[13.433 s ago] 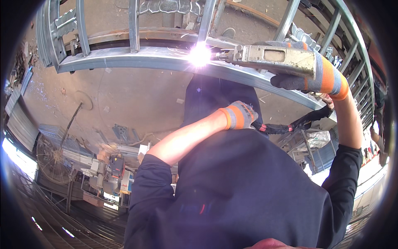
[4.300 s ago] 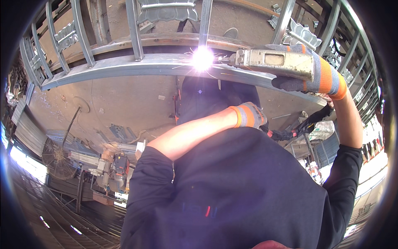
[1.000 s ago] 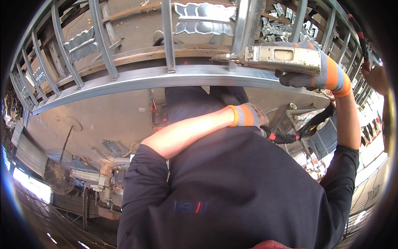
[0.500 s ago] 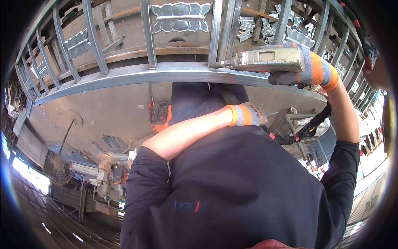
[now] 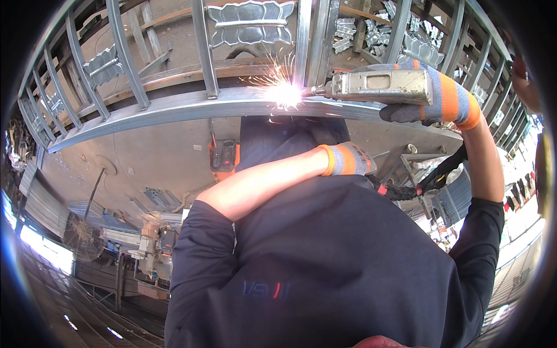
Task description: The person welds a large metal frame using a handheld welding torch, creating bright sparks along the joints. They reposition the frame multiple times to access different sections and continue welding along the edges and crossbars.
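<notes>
My right hand (image 5: 432, 95), in a grey and orange knit glove, is closed around a worn, pale handheld welding gun (image 5: 380, 86). The gun points left, its nozzle at the foot of an upright bar on the metal frame's bottom rail (image 5: 191, 113). A bright white-violet arc (image 5: 286, 95) burns there and throws orange sparks up and to the left. My left hand (image 5: 350, 159), gloved alike, rests across my waist; its fingers are hidden. Just beside it runs a black and red cable (image 5: 397, 191); whether the hand holds it cannot be made out.
Silver ornamental panels (image 5: 251, 24) sit between the frame's bars. More loose metal ornaments (image 5: 380, 37) lie beyond it at the right. An orange and black machine (image 5: 224, 158) stands on the floor below the rail. A fan (image 5: 83, 235) is at the left; part of another person (image 5: 525, 87) shows at the right edge.
A bright arc with flying sparks has appeared at the gun's nozzle. My right hand and the gun sit slightly further right and lower in view. My left hand stays at my waist.
</notes>
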A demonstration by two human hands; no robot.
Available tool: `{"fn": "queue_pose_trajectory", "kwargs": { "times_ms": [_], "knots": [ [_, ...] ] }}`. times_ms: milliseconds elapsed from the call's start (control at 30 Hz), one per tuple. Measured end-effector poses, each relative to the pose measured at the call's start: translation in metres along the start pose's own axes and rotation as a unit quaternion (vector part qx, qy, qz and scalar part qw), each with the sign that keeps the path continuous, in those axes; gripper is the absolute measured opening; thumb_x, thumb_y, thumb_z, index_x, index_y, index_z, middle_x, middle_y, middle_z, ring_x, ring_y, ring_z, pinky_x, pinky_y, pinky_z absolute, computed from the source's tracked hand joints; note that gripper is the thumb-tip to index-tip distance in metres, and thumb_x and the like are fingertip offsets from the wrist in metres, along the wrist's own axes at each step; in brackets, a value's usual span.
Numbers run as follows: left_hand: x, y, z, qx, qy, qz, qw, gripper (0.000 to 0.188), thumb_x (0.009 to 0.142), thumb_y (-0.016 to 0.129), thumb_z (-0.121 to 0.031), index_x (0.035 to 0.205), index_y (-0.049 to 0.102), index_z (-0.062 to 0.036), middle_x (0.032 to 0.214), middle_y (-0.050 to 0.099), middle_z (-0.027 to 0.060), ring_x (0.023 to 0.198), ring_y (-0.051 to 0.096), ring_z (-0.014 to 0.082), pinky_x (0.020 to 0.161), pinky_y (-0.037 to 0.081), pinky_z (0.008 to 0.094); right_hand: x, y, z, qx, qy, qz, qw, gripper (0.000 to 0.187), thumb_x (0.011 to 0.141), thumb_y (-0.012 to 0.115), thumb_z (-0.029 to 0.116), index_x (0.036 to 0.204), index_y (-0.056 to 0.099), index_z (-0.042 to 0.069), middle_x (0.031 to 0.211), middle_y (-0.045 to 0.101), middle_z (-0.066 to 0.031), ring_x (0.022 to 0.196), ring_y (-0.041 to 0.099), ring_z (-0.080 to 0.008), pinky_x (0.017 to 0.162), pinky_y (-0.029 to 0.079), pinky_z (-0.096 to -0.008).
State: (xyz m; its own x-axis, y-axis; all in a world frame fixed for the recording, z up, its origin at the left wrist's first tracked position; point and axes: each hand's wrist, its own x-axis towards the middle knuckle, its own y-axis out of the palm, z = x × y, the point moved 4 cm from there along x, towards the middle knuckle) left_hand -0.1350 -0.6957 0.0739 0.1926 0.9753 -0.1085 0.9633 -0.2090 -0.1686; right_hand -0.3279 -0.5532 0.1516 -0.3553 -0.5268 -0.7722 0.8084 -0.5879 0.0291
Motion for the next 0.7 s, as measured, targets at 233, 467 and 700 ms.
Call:
{"fn": "queue_pose_trajectory", "kwargs": {
  "times_ms": [233,467,700],
  "knots": [
    [0.003,0.000,-0.002,-0.012,-0.008,0.030,0.999,0.013,0.096,0.059,-0.018,0.098,0.063,-0.0063,0.085,0.069,0.0172,0.085,0.071,0.0383,0.075,0.054,0.0482,0.000,0.000,0.004,-0.057,-0.009,0.030,0.998,0.056,0.082,0.088,0.016,0.133,0.069,0.004,0.117,0.073,-0.0110,0.099,0.067,-0.0220,0.091,0.053,-0.0341],
    [0.003,-0.003,-0.004,-0.024,-0.014,0.036,0.999,0.030,0.099,0.060,-0.036,0.103,0.067,-0.0069,0.086,0.070,0.0169,0.087,0.072,0.0388,0.076,0.054,0.0483,-0.001,-0.002,0.008,-0.060,-0.003,0.034,0.998,0.057,0.081,0.089,0.017,0.133,0.070,0.005,0.116,0.074,-0.0099,0.094,0.067,-0.0217,0.090,0.054,-0.0336],
    [0.002,-0.006,-0.006,-0.042,-0.029,0.046,0.998,0.039,0.096,0.063,-0.043,0.106,0.068,-0.0059,0.086,0.070,0.0176,0.087,0.071,0.0398,0.076,0.054,0.0484,-0.009,-0.002,0.003,-0.083,0.096,0.006,0.992,0.056,0.079,0.090,0.019,0.130,0.071,0.006,0.114,0.075,-0.0100,0.092,0.067,-0.0228,0.090,0.054,-0.0335]
  ]
}}
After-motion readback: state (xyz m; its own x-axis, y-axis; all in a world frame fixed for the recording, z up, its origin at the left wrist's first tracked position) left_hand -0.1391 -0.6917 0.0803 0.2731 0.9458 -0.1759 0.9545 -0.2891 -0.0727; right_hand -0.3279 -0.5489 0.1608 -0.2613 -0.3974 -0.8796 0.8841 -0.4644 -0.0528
